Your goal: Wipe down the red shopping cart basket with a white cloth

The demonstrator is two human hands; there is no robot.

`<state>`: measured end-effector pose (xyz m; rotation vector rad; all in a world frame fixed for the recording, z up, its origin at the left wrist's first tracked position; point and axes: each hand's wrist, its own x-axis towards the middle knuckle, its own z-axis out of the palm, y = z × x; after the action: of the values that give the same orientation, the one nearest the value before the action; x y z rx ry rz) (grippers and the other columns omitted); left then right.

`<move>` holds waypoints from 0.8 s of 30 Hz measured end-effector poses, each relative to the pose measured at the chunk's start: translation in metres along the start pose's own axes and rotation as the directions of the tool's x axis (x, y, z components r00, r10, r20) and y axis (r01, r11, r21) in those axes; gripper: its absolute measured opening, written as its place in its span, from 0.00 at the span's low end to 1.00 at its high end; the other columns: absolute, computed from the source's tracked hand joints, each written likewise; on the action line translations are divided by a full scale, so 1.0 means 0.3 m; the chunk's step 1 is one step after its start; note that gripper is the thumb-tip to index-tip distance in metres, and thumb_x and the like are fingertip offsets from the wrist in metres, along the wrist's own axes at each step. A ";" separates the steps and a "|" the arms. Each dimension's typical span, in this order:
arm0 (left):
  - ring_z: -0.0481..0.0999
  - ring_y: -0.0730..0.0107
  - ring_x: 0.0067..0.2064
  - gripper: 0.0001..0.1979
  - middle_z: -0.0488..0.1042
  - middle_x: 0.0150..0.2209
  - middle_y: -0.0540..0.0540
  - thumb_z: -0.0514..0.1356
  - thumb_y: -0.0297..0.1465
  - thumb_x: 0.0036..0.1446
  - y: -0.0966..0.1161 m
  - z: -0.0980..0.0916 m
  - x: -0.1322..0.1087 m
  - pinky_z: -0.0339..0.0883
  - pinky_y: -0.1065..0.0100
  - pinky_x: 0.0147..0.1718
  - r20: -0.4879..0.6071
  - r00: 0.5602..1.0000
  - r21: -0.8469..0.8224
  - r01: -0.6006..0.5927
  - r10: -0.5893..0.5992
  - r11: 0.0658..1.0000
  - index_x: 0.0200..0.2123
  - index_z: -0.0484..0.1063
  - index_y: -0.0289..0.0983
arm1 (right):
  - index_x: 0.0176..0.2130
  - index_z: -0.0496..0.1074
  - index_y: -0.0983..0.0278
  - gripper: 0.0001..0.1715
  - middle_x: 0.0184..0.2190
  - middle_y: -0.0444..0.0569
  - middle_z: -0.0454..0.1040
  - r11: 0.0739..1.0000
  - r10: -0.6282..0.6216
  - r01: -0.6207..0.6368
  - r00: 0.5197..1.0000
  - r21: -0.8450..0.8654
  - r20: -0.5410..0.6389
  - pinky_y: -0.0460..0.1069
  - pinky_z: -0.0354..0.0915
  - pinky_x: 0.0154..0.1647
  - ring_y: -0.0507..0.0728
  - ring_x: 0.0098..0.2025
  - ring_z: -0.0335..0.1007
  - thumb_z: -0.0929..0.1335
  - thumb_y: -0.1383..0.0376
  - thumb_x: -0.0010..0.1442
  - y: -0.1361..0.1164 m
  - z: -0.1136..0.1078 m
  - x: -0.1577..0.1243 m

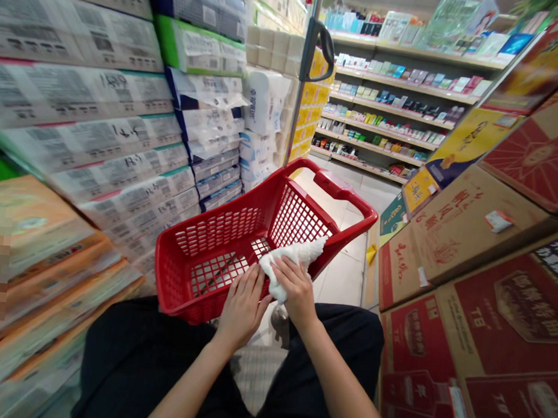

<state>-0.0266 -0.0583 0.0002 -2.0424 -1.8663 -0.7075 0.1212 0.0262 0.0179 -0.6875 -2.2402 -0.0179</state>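
Observation:
In front of my knees stands a red plastic shopping basket (204, 229), with lattice walls and a raised red handle at its far right end. My left hand (243, 299) grips the near rim, its fingers lying over the edge and the thumb on the outer side. Just to the right, my right hand (296, 287) presses a white cloth (309, 251) against the same rim. Part of the cloth is bunched under the fingers, and a loose end trails towards the handle. Inside the basket only its perforated floor shows. Both palms are hidden from view.
Stacked paper packs (121, 132) wall the left side, with orange packs (62, 269) nearer. Printed cartons (450, 242) rise close on the right. A glass door edge with a dark pull handle (307, 50) stands behind the basket. Shelves of small boxes (388, 105) line the back.

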 end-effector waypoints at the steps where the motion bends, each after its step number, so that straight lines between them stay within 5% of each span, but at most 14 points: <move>1: 0.58 0.55 0.67 0.32 0.59 0.66 0.35 0.47 0.39 0.67 0.001 -0.003 0.001 0.50 0.55 0.63 -0.002 1.000 0.002 0.000 0.000 1.000 0.68 0.48 0.29 | 0.57 0.71 0.62 0.21 0.56 0.50 0.73 0.999 -0.022 0.022 1.000 -0.023 0.001 0.59 0.55 0.67 0.59 0.62 0.65 0.61 0.71 0.67 0.039 -0.029 0.005; 6: 0.57 0.57 0.68 0.33 0.57 0.67 0.37 0.47 0.38 0.67 0.005 -0.013 0.007 0.50 0.56 0.64 0.011 1.000 -0.001 -0.007 0.007 1.000 0.70 0.43 0.30 | 0.57 0.71 0.59 0.22 0.55 0.50 0.74 0.985 0.060 -0.075 0.994 -0.154 -0.096 0.62 0.54 0.67 0.60 0.61 0.66 0.62 0.70 0.66 0.275 -0.218 0.043; 9: 0.57 0.56 0.68 0.33 0.58 0.67 0.36 0.47 0.38 0.67 0.004 -0.008 0.007 0.50 0.56 0.64 0.005 1.000 -0.006 0.000 0.000 1.000 0.70 0.43 0.30 | 0.57 0.71 0.58 0.22 0.55 0.50 0.74 0.968 0.146 -0.176 0.975 -0.180 -0.166 0.64 0.53 0.67 0.61 0.62 0.64 0.62 0.70 0.66 0.338 -0.269 0.059; 12: 0.57 0.56 0.67 0.33 0.58 0.67 0.35 0.47 0.38 0.67 0.002 0.000 0.006 0.49 0.56 0.64 -0.005 1.000 -0.011 0.004 -0.004 1.000 0.70 0.43 0.30 | 0.58 0.70 0.60 0.25 0.57 0.52 0.72 0.961 0.202 -0.235 0.957 -0.145 -0.208 0.63 0.55 0.66 0.62 0.64 0.61 0.61 0.72 0.65 0.294 -0.220 0.050; 20: 0.59 0.55 0.66 0.29 0.61 0.65 0.33 0.46 0.38 0.67 -0.003 0.004 -0.003 0.51 0.55 0.63 -0.001 1.000 -0.010 0.001 -0.001 1.000 0.67 0.53 0.29 | 0.61 0.66 0.62 0.25 0.58 0.52 0.71 0.994 0.095 -0.093 0.995 0.052 -0.035 0.59 0.60 0.65 0.60 0.64 0.62 0.62 0.68 0.65 -0.057 0.026 -0.012; 24: 0.59 0.55 0.66 0.30 0.60 0.66 0.33 0.47 0.39 0.67 0.000 -0.001 0.000 0.50 0.55 0.63 0.007 1.000 0.004 0.001 -0.001 1.000 0.67 0.52 0.28 | 0.60 0.68 0.61 0.23 0.57 0.51 0.72 1.000 0.001 -0.001 1.000 0.016 0.026 0.59 0.56 0.67 0.59 0.63 0.63 0.61 0.68 0.67 -0.025 -0.003 -0.007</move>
<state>-0.0267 -0.0584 0.0005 -2.0440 -1.8716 -0.6970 0.1194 0.0184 0.0186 -0.6840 -2.2625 0.0097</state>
